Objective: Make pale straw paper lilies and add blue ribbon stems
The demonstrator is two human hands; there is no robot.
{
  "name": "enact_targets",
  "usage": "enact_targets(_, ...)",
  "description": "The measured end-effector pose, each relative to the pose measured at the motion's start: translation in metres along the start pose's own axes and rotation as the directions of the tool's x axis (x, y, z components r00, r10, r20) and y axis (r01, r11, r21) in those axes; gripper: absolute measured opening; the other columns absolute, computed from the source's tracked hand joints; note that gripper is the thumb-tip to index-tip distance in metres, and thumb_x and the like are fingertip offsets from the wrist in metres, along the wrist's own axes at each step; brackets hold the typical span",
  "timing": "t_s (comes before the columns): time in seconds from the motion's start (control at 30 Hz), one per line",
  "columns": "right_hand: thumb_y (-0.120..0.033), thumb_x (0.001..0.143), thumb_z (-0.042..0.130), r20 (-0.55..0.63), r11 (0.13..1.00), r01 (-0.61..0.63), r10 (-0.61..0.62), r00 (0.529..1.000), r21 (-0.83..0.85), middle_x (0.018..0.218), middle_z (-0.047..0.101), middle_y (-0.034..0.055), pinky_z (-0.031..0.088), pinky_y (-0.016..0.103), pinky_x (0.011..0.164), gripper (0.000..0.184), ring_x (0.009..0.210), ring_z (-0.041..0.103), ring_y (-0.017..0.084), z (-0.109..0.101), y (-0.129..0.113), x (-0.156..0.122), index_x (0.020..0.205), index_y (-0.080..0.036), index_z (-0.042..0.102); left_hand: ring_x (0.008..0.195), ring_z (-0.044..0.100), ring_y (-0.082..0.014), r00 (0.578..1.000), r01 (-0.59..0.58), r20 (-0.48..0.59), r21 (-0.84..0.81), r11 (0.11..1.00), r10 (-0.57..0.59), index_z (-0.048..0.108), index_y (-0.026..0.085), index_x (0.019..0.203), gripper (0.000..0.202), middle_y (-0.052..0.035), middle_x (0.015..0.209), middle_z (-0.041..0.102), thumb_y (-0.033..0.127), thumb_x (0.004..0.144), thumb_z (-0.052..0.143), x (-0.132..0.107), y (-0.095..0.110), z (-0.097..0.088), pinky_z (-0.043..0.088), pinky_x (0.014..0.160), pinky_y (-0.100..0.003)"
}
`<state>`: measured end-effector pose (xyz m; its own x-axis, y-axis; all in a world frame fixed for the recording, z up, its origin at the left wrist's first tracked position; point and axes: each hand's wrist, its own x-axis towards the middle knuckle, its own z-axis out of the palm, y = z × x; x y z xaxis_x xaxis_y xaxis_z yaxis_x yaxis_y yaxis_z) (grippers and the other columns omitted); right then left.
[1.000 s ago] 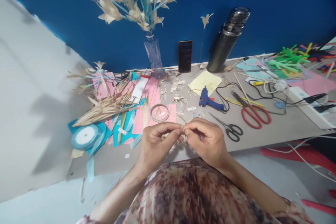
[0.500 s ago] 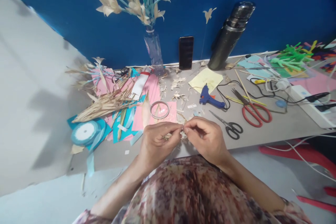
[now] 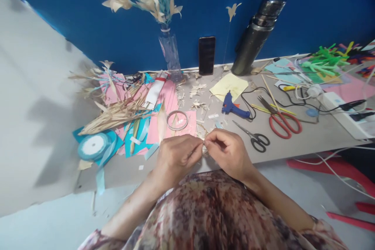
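Note:
My left hand and my right hand meet fingertip to fingertip over the front edge of the table. Both are closed in a pinch, and what sits between the fingertips is too small to make out. Beyond my left hand lie a tape ring and a dried husk leaf on pink paper. Small black-handled scissors rest to the right of my right hand. Farther back, a blue glue gun lies partly on a yellow paper square.
A bottle of husk flowers, a phone and a dark flask stand along the blue wall. Red-handled scissors and a power strip lie rightward. At left are a ribbon roll and a husk bundle.
My view has shifted slightly, so the table things sit a little higher and farther left. My hands stay pinched together, with the left fingers drawn slightly closer.

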<state>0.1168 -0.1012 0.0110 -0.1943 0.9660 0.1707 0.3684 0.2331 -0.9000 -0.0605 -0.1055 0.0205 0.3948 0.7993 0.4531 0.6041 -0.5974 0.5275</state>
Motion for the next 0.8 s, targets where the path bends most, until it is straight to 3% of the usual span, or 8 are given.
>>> enact_targets(0.13,-0.016,0.082,0.058,0.024,0.999,-0.031,0.03,0.999,0.029,0.062,0.056,-0.0024,0.037,0.023,0.055,0.015,0.056,0.048,0.011,-0.0003,-0.0011,-0.0013,0.067,-0.019,0.059,0.057,0.062,-0.0111,1.0,0.01,-0.018,0.086,0.996,-0.009,0.067,0.018,0.07,0.024,-0.002,0.063,0.069,0.013,0.09,0.056,-0.0001,0.005,0.0026,0.045,0.057,-0.022)
enact_targets(0.3,-0.02,0.084,0.059,0.059,0.994,-0.072,0.068,0.996,0.079,0.063,0.057,-0.0021,0.037,0.022,0.053,0.014,0.057,0.048,0.011,-0.001,-0.0033,-0.0035,0.07,-0.018,0.061,0.056,0.061,-0.0104,0.984,0.11,-0.131,-0.1,0.989,-0.122,0.067,0.018,0.07,0.021,-0.0001,0.062,0.068,0.008,0.085,0.057,0.001,0.0097,0.004,0.046,0.057,-0.021)
enact_targets(0.43,-0.021,0.084,0.06,0.058,0.991,-0.091,0.086,0.995,0.095,0.064,0.059,-0.0017,0.038,0.022,0.053,0.011,0.056,0.049,0.011,0.0005,-0.0035,-0.0032,0.074,-0.018,0.064,0.056,0.06,-0.0104,0.971,0.147,-0.172,-0.112,0.983,-0.165,0.068,0.017,0.069,0.019,0.0002,0.062,0.066,0.008,0.084,0.058,0.0011,0.0105,0.0052,0.046,0.058,-0.021)
enact_targets(0.57,-0.021,0.082,0.062,0.016,0.998,-0.056,0.056,0.998,0.031,0.062,0.058,-0.0023,0.038,0.022,0.053,0.009,0.055,0.049,0.011,0.0016,-0.0056,-0.0021,0.073,-0.019,0.065,0.055,0.057,-0.0099,0.974,0.107,-0.199,-0.03,0.994,-0.111,0.066,0.017,0.067,0.022,0.0005,0.061,0.064,0.009,0.085,0.057,-0.0007,0.0095,0.0078,0.044,0.056,-0.022)
enact_targets(0.8,-0.015,0.077,0.059,-0.009,0.996,0.02,-0.021,1.0,-0.082,0.058,0.053,-0.0034,0.035,0.023,0.052,0.014,0.053,0.046,0.011,-0.0007,-0.0094,0.0001,0.064,-0.02,0.059,0.052,0.052,-0.0102,0.989,-0.001,-0.148,0.1,0.995,0.016,0.063,0.018,0.064,0.024,0.0011,0.056,0.059,0.01,0.087,0.057,0.0002,0.0108,0.0073,0.038,0.053,-0.023)
